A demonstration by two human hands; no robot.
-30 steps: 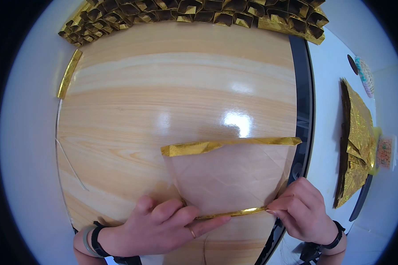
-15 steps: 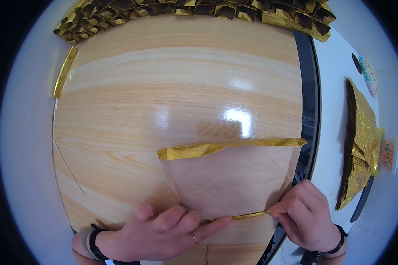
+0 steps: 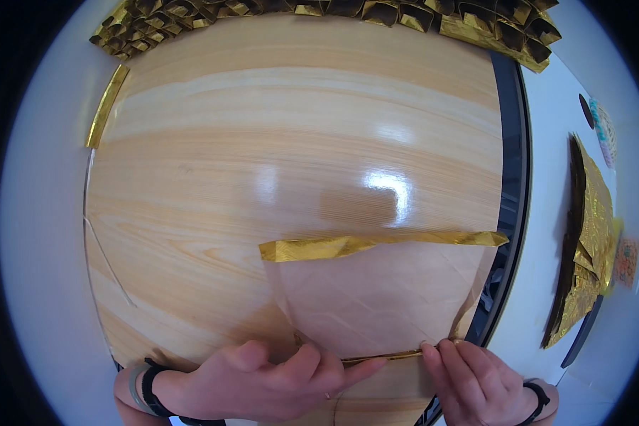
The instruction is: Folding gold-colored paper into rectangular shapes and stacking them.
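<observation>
A sheet of gold foil paper (image 3: 376, 302) lies with its pale pinkish-brown back up, its far edge turned over as a gold strip (image 3: 362, 246). Along its near edge runs a thin, tightly rolled gold fold (image 3: 397, 354). My left hand (image 3: 277, 380) is bent round the left part of this fold, one finger stretched along it; its other fingertips are hidden. At the fold's right end, the thumb and fingers of my right hand (image 3: 472, 380) pinch the rolled edge.
The sheet rests on a glossy wood-grain board (image 3: 206, 177). Many folded gold paper pieces (image 3: 319, 8) are massed along its far edge. A gold strip (image 3: 106, 106) and a thin white cord (image 3: 110, 263) lie at left. Stacked gold sheets (image 3: 586, 241) and a clear tub (image 3: 627, 263) stand at right.
My right hand has turned and lowered, its fingers now together over the fold's right end. The near fold looks narrower. The whole view has shifted slightly.
</observation>
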